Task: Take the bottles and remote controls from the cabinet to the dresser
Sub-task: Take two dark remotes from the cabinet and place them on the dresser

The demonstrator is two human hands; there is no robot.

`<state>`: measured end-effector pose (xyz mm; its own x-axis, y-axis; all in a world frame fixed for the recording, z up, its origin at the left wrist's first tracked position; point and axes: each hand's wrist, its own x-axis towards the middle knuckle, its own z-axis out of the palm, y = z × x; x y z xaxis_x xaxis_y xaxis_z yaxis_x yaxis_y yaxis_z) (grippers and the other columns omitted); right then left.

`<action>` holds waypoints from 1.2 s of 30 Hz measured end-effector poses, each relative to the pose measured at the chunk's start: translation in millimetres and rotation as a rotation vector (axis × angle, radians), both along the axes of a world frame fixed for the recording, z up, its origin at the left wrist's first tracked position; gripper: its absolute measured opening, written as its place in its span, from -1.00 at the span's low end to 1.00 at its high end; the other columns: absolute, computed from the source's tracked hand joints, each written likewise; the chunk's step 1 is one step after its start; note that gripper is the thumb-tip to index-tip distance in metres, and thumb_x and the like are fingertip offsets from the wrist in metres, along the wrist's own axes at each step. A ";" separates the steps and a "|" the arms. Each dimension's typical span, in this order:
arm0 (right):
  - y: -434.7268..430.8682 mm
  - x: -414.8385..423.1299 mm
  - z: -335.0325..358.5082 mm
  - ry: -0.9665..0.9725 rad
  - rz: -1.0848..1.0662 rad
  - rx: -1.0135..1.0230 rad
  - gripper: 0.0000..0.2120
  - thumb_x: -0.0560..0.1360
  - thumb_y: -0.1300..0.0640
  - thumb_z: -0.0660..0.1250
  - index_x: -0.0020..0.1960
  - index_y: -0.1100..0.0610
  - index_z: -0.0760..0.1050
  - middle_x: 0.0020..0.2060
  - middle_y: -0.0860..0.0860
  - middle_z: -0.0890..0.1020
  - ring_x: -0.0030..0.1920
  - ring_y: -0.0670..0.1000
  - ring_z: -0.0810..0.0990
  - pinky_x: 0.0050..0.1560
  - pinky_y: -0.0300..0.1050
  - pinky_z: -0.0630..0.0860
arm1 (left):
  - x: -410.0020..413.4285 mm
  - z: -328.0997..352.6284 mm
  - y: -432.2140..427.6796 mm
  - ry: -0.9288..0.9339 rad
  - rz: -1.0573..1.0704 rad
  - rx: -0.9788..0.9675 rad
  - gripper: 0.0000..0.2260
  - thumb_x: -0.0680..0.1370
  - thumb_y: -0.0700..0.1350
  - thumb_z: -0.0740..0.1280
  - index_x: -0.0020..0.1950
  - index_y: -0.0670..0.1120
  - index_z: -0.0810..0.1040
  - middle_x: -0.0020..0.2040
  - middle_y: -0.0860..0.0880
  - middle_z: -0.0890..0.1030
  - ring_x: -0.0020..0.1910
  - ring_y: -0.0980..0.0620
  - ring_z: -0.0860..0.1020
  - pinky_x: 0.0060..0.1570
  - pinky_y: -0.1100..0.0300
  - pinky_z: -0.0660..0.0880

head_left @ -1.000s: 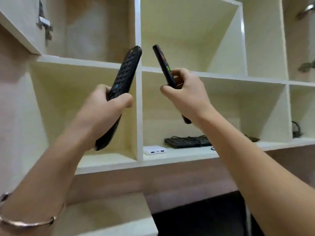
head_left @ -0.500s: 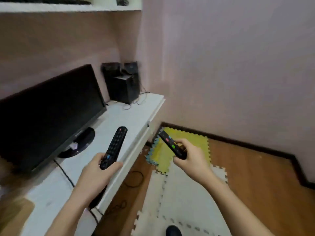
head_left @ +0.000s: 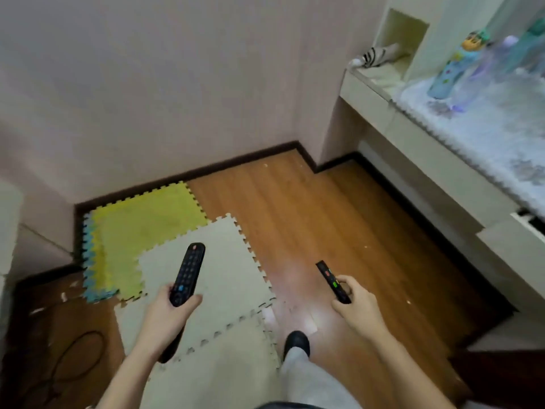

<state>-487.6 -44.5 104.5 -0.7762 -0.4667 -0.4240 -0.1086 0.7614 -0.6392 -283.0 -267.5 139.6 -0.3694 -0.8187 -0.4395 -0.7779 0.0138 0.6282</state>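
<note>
My left hand (head_left: 166, 315) grips a long black remote (head_left: 188, 270) with a red button at its tip, held upright over the floor mats. In my right hand (head_left: 355, 302) is a slimmer black remote (head_left: 330, 278) with red and green buttons. The white dresser (head_left: 442, 160) runs along the right side, its top covered by a pale lace cloth. Blurred bottles (head_left: 451, 66) stand on that cloth at the upper right, a blue patterned one the clearest. Both hands are well short of the dresser, to its left and lower.
Yellow and beige foam puzzle mats (head_left: 188, 255) cover part of the wood floor (head_left: 309, 216). A black cable (head_left: 67, 364) coils on the floor at lower left. My leg and dark shoe (head_left: 296, 343) step between the hands. A striped cloth (head_left: 380, 56) lies on the dresser's far end.
The view has swung from the open cabinet shelves, past the TV stand, round to the right toward the dresser. Both hands have kept hold of their remotes and lowered them.
</note>
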 end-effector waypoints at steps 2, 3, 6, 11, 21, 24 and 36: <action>22.6 -39.3 -13.2 -0.048 -0.097 0.038 -0.56 0.43 0.29 0.31 0.29 0.09 0.41 -0.21 -0.08 0.54 -0.36 -0.11 0.43 -0.42 -0.33 0.29 | -67.3 -14.9 5.2 0.002 -0.090 0.033 -0.73 0.46 -0.05 0.38 0.05 -0.12 0.39 -0.29 -0.03 0.49 -0.34 0.03 0.46 -0.39 0.19 0.30; 31.3 -57.9 -17.7 -0.074 -0.144 0.048 -0.57 0.43 0.29 0.31 0.29 0.09 0.41 -0.15 -0.02 0.57 -0.34 -0.06 0.46 -0.39 -0.26 0.32 | -97.7 -20.2 7.8 0.001 -0.135 0.053 -0.73 0.45 -0.05 0.38 0.05 -0.11 0.39 -0.28 -0.03 0.50 -0.33 0.03 0.46 -0.39 0.20 0.31; 50.5 -109.5 -21.1 -0.104 -0.276 0.050 -0.59 0.42 0.30 0.31 0.25 0.10 0.44 -0.10 0.06 0.59 -0.30 0.03 0.49 -0.32 -0.18 0.35 | -168.2 -31.7 15.8 -0.009 -0.246 0.098 -0.74 0.44 -0.05 0.39 0.04 -0.09 0.40 -0.26 -0.03 0.52 -0.31 0.02 0.49 -0.38 0.20 0.32; 69.8 -176.9 -24.0 -0.096 -0.520 -0.009 -0.62 0.43 0.31 0.32 0.22 0.10 0.43 -0.09 0.05 0.58 -0.35 -0.04 0.47 -0.36 -0.23 0.33 | -236.5 -50.6 6.9 -0.101 -0.337 0.159 -0.73 0.43 -0.04 0.40 0.03 -0.12 0.45 -0.21 -0.14 0.59 -0.23 -0.09 0.55 -0.33 0.14 0.36; 65.9 -267.3 -65.2 -0.232 -0.814 0.103 -0.62 0.44 0.27 0.32 0.24 0.11 0.44 -0.09 0.02 0.59 -0.24 0.02 0.54 -0.30 -0.14 0.42 | -410.6 -102.5 -49.4 -0.271 -0.558 0.262 -0.71 0.45 -0.02 0.38 0.05 -0.16 0.45 -0.19 -0.16 0.58 -0.22 -0.10 0.54 -0.33 0.13 0.35; 49.1 -307.2 -67.3 -0.282 -0.895 0.098 -0.64 0.44 0.27 0.31 0.23 0.13 0.44 -0.11 0.05 0.57 -0.20 0.07 0.53 -0.31 -0.14 0.41 | -490.3 -106.3 -67.9 -0.264 -0.674 0.253 -0.70 0.46 -0.01 0.38 0.03 -0.19 0.45 -0.28 -0.12 0.52 -0.32 -0.06 0.50 -0.40 0.16 0.32; 50.1 -404.9 -70.4 -0.306 -1.198 0.041 -0.71 0.44 0.27 0.34 0.11 0.04 0.43 -0.16 0.05 0.58 -0.15 0.11 0.55 -0.16 -0.11 0.44 | -680.3 -107.4 -76.7 -0.357 -0.994 0.251 -0.69 0.47 0.00 0.37 0.09 -0.15 0.42 -0.29 -0.09 0.52 -0.35 -0.05 0.49 -0.40 0.18 0.33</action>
<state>-892.5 5.6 34.1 -0.5713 0.4873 -0.6604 0.8197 0.2980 -0.4892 -963.3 -344.2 32.2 -0.6351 -0.0951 -0.7666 -0.6280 0.6414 0.4407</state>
